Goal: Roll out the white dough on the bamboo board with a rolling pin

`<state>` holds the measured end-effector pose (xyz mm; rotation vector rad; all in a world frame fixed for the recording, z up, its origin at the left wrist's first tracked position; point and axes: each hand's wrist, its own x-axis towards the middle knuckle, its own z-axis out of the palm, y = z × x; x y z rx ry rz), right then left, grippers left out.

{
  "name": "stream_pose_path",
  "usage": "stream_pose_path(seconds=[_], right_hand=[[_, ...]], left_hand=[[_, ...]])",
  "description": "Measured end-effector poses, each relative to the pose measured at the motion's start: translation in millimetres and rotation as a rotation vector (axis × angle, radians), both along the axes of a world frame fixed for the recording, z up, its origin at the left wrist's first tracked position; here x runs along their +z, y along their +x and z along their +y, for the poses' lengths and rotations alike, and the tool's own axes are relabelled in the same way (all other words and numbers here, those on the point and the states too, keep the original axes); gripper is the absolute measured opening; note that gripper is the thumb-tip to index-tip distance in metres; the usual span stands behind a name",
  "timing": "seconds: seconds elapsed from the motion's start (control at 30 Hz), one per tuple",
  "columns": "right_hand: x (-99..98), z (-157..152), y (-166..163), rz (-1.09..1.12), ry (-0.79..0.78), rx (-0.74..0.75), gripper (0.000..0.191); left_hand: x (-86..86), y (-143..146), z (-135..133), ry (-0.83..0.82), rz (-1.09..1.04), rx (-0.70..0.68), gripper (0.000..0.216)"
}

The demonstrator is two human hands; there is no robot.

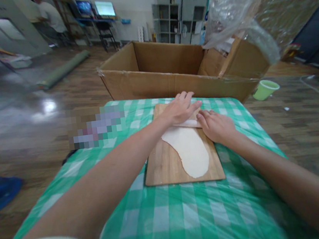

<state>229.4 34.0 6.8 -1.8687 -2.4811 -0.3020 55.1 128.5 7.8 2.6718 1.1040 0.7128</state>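
Observation:
A wooden board lies on a table covered with a green-and-white checked cloth. On the board lies a flat, elongated sheet of pale dough. At the dough's far end a pale rolling pin shows between my hands. My left hand rests flat on top of it, fingers stretched out. My right hand presses on its right part, palm down. Most of the pin is hidden under both hands.
A large open cardboard box stands just beyond the table's far edge, with clear plastic wrap above its right side. A green cup lies on the wooden floor at right. Far back, a person stands by a desk with monitors.

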Motion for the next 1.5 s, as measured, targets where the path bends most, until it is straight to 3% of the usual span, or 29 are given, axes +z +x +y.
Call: stream_pose_path(seconds=[0.17,0.33,0.43,0.57,0.87,1.0,1.17,1.3,1.5], right_hand=[[-2.3,-25.1,-6.5,0.079,0.051,-0.106,0.070],[-7.3,-50.2,-9.0,0.080,0.089,-0.054,0.070],[-9.9,-57.0,-9.1,0.090,0.078,-0.022,0.071],[-7.7,-51.2,-9.8,0.128,0.055,-0.014,0.073],[-1.9,1.1,-6.0,0.118,0.000,0.004,0.069],[-6.6,25.2,-0.2,0.114,-0.008,-0.016,0.068],[-6.6,40.2,6.7,0.069,-0.057,0.097,0.060],[-4.6,35.8,4.7,0.057,-0.050,0.082,0.060],[-3.8,8.9,-7.3,0.166,-0.001,-0.076,0.072]], left_hand=[[-9.3,-8.3,-11.3,-0.029,0.082,-0.021,0.060],[-6.3,-21.2,-34.5,-0.080,0.003,0.152,0.064],[-1.9,-32.1,-55.7,0.013,0.179,0.111,0.056],[0.5,-46.4,-68.2,0.086,0.350,0.159,0.050],[-7.6,-52.0,-24.2,0.235,0.478,0.079,0.050],[-10.6,-47.9,0.4,0.215,0.529,0.036,0.050],[-15.6,-42.5,25.6,0.195,0.567,0.010,0.049],[-13.1,-43.4,20.7,0.201,0.595,0.000,0.046],[-10.1,-52.4,-12.4,0.276,0.557,-0.011,0.044]])
